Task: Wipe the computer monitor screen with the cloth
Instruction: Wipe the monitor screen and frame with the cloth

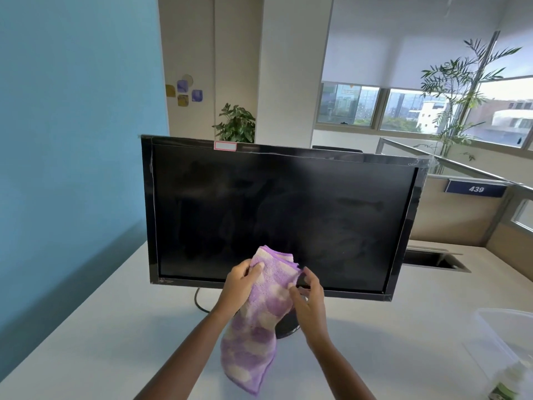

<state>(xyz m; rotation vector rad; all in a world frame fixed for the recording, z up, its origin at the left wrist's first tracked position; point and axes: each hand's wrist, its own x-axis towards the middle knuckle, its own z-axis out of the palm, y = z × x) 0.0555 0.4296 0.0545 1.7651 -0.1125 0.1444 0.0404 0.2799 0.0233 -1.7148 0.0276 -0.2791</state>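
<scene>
Head view: both hands meet at one cloth, held up in front of the lower edge of a monitor.
Left hand (238,284): grips the cloth's upper left part, thumb across the front and fingers curled behind it.
Right hand (311,301): fingers bent, with thumb and fingertips pinching the cloth's right edge just below its top corner.
Cloth (259,321): purple and cream, fluffy and folded. Its top stands above both hands against the bottom of the screen, and the rest hangs loose below the hands, between the two forearms.
Monitor (274,203): black, switched off, with smears on the glass. It stands directly behind the two hands, and its lower bezel runs level with the knuckles.
Stand base (288,327): dark and round, partly hidden behind the hanging cloth, just below the right hand's thumb.
Cable (198,301): black, curving down to the desk, left of the left wrist.
Desk (101,327): pale, lying beneath both arms and the cloth's hanging end.
Sticker (225,146): white with a red border, on the top bezel, well above the left hand.
Plastic box (504,336): clear, well to the right of the right forearm.
Sign (476,189): blue, reading 439, on a partition far up and right of the hands.
</scene>
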